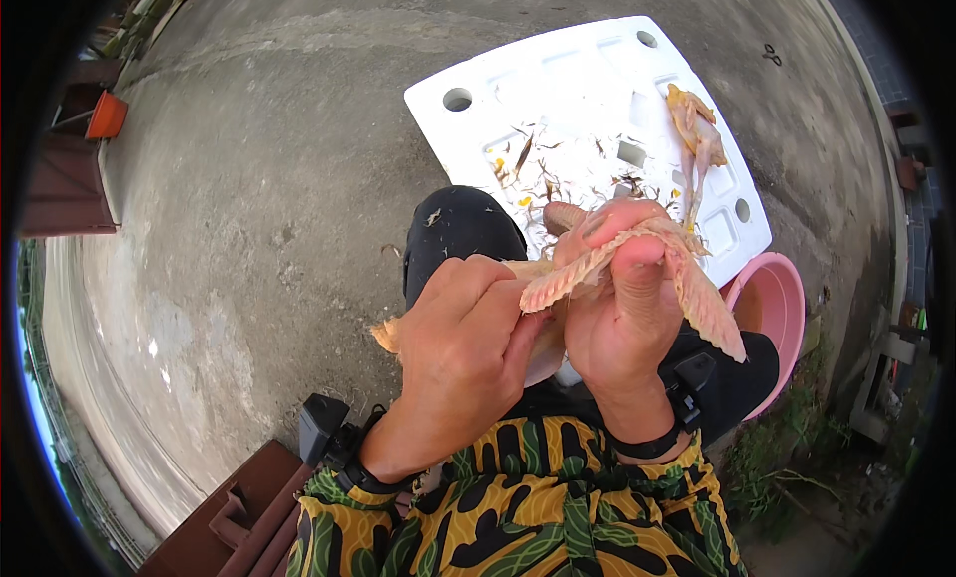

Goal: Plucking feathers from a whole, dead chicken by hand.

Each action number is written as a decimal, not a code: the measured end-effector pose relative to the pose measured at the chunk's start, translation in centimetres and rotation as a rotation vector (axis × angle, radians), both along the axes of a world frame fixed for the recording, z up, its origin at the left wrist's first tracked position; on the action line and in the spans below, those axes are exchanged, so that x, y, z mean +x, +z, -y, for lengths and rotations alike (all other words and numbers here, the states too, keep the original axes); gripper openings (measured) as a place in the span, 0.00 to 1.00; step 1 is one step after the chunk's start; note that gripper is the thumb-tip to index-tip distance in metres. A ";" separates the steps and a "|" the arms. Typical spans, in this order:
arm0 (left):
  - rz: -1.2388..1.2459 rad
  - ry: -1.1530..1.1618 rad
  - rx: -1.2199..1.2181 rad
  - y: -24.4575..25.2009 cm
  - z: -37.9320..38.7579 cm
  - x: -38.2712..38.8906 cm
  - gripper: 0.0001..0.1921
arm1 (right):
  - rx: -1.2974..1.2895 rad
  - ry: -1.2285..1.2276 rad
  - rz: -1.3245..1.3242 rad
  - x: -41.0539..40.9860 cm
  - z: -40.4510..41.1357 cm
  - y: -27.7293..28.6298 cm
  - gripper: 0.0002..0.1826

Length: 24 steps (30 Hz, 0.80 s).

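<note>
A plucked poultry carcass (547, 357) is held over my lap, mostly covered by my two hands. My right hand (616, 316) grips it from the right, with the thumb and fingers pressing the bare wings. One wing (571, 274) points left across my palm, while another wing part (706, 308) hangs down to the right. My left hand (467, 338) is closed on the carcass from the other side; its fingertips are hidden. Past its knuckles, at the left, a yellowish end of the bird (386, 335) sticks out.
Beyond my knees a white foam board (575, 77) with holes and recesses bears scattered wet feathers (549, 177). A second plucked carcass (698, 133) lies along its right side. A pink plastic tub (792, 301) stands beside my right knee. An orange bucket (108, 115) is far left on the concrete.
</note>
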<state>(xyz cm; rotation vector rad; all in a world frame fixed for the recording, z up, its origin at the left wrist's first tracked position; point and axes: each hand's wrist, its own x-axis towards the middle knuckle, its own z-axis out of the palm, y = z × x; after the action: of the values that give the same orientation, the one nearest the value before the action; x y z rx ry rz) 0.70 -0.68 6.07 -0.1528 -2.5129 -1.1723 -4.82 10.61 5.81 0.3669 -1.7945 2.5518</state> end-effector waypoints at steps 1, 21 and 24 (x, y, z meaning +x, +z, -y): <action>0.001 0.000 0.005 -0.1 0.0 -0.1 0.09 | -0.092 0.001 0.034 0.0 0.0 0.0 0.22; -0.015 -0.042 -0.086 -0.1 -0.1 -0.2 0.11 | -0.111 -0.044 0.074 -0.1 -0.3 -1.0 0.22; -0.040 -0.086 -0.121 -0.4 -0.1 -0.5 0.12 | -0.146 -0.031 0.087 0.0 -0.3 -1.2 0.22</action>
<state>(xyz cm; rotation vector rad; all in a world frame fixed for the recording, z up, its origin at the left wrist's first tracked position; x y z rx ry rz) 0.24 -0.54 5.70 -0.3160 -2.5647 -1.0380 -4.87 10.91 4.66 0.2276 -1.6117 2.6956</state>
